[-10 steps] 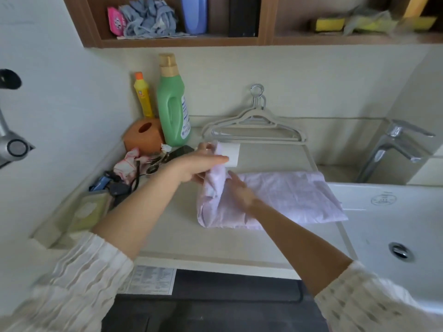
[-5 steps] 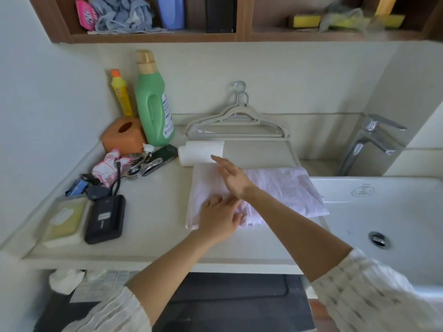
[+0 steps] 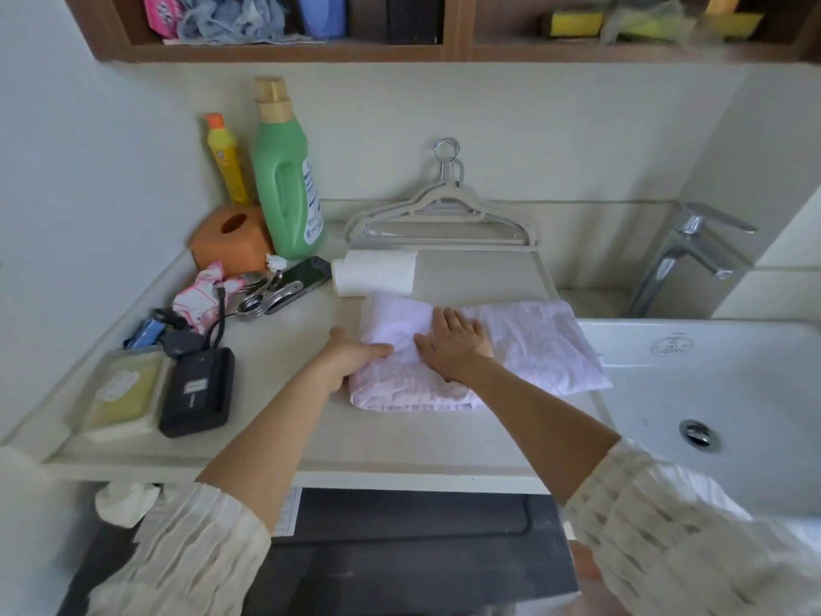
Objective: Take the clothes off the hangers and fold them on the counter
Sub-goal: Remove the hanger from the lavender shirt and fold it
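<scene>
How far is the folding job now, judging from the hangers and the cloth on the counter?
Done: the hangers lean bare against the wall. In hand: the pale pink garment lies on the counter, its left part doubled over; the right hand presses it flat and the left hand holds its left edge. Left: the right part is still spread toward the sink.

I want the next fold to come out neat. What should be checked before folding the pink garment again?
1. Pink garment off the hangers: ok.
2. Right hand flat on the cloth, holding it: ok.
3. Left hand at the left folded edge: ok.
4. Garment fully on the counter: not ok, its right corner overhangs the sink.
5. Toilet roll clear of the garment: not ok, it touches the far edge.
6. Layers underneath smooth: cannot tell.
</scene>
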